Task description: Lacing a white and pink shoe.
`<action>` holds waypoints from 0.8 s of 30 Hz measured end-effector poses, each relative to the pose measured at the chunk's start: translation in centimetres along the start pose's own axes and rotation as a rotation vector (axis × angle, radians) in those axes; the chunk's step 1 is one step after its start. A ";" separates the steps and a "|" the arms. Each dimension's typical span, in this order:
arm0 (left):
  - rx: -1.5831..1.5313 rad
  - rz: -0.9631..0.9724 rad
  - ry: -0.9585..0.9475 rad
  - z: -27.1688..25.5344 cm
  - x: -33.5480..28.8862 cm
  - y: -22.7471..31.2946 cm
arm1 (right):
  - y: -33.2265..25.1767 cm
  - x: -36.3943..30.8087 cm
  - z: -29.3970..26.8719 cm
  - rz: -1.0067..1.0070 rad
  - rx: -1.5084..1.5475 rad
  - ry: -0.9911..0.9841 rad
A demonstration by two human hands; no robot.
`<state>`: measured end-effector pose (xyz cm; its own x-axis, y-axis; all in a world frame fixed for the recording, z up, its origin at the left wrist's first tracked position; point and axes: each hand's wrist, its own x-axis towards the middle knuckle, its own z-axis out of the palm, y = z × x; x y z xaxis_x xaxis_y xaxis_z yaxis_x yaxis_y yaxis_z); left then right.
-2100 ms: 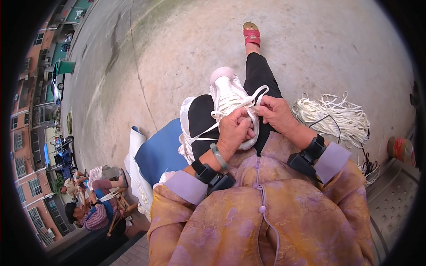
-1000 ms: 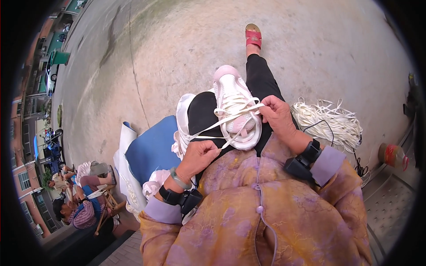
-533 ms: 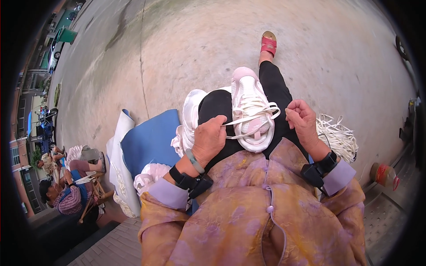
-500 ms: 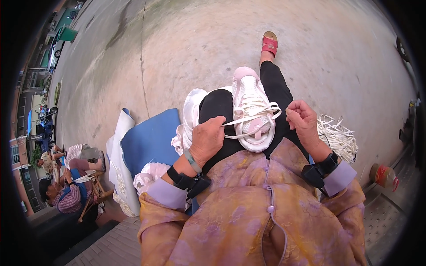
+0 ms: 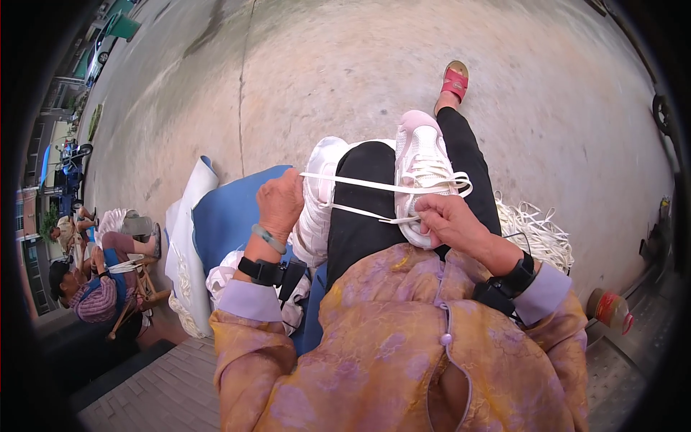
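Note:
A white and pale pink sneaker [image 5: 423, 162] rests on my lap, toe pointing away from me. Its white shoelace [image 5: 360, 183] runs from a loop at the shoe's right side across to my left hand [image 5: 281, 200]. That hand is closed on the lace, out over the blue sheet. My right hand [image 5: 455, 222] is at the shoe's heel opening, thumb and fingers pinched around a lace whose tip sticks out to the left. A second strand sags between the hands. More white and pink shoes [image 5: 314, 216] sit stacked left of my thigh.
A blue sheet [image 5: 230, 209] with a white rolled part lies at the left. A heap of white laces [image 5: 536, 234] is by my right thigh. A plastic bottle [image 5: 608, 309] stands at the lower right. Other people [image 5: 101, 288] sit working at the far left.
My left hand has drawn the lace outward to the left. My right hand has moved left and down to the shoe's heel, now pinching a lace. The view has shifted slightly.

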<state>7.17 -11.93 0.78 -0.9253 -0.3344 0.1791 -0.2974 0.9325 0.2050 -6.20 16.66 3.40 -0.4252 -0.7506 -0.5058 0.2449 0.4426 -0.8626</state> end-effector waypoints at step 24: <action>-1.777 -0.678 -0.427 1.6 0.7 12.3 | 0.3 0.4 1.5 -0.055 0.068 0.042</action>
<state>2.51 -0.47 1.90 -0.8468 -0.2162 -0.4861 -0.2865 -0.5845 0.7591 -4.97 15.75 2.95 -0.4752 -0.7510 -0.4585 0.2780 0.3662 -0.8880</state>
